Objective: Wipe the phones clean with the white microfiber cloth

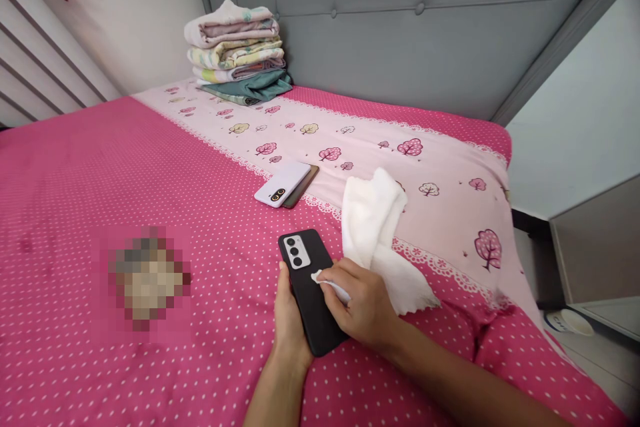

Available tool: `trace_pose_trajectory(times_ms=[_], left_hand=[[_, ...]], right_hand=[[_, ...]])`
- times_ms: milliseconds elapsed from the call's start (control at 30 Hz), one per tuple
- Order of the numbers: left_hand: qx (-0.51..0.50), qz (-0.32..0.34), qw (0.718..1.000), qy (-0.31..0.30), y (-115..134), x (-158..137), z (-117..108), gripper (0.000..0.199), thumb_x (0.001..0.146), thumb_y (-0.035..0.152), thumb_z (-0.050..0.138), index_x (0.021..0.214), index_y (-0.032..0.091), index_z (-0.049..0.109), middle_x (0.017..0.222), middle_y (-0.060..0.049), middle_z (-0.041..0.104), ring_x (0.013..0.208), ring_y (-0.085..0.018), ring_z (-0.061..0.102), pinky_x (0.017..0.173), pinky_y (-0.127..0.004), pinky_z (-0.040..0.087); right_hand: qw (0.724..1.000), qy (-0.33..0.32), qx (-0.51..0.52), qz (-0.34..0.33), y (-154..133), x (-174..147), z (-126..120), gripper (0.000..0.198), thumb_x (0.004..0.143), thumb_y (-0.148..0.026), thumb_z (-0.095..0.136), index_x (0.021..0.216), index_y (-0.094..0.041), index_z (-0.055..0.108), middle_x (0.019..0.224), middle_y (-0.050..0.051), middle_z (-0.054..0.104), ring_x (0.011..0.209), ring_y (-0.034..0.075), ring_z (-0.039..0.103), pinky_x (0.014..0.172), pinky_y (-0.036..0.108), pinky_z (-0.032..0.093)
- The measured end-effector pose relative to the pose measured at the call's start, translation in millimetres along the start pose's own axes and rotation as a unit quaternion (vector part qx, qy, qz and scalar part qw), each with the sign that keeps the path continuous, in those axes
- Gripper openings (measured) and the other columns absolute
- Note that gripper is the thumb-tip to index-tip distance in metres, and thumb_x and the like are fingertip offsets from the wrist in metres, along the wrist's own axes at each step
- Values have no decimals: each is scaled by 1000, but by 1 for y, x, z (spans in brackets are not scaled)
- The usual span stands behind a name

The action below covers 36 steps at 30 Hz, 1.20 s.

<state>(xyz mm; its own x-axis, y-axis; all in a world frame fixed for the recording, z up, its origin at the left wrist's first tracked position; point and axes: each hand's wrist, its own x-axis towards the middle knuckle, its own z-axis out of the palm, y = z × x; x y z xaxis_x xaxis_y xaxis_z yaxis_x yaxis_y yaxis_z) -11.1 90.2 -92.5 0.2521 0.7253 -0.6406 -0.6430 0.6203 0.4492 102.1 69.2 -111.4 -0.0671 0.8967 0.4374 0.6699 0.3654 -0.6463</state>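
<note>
Looks to be partway through wiping the black phone (316, 310), with a white wad (317, 276) set against the back cover, just nearer than the camera block (297, 251). Seems too soon to count as finished, with the wad right on the cover. Gives no clear sign of the share of the surface already wiped. Holds the phone over the near part of the bed (225, 320), back side up and far end slanted to the left, in the left hand (290, 330), wrapped around from below with the thumb along the left edge. Pinches the wad between thumb and fingers of the right hand (367, 300), bent in over the phone's right edge. Cannot be told for sure, behind those knuckles, as a loose piece or a corner of the white towel (370, 213). Shows that towel rumpled on the bed, just to the right of the phone. Shows also, farther off and out of both hands, a lavender phone (283, 185) lying partly over a brown phone (301, 190), without any visible mark for judging either as wiped or unwiped.
</note>
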Motion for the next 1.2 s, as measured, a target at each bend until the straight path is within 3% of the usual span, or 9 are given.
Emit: trace_pose_trajectory(times_ms=[1200], left_hand=[[-2,-11,1000,-7,0,1,1,52,84,50,37,97,7,62,85,-16,69,76,-27,66,76,-41,49]], right_hand=[[1000,2,-8,-3,0,0,0,17,80,-15,48,89,-19,62,78,3,59,70,14,57,67,24,45]])
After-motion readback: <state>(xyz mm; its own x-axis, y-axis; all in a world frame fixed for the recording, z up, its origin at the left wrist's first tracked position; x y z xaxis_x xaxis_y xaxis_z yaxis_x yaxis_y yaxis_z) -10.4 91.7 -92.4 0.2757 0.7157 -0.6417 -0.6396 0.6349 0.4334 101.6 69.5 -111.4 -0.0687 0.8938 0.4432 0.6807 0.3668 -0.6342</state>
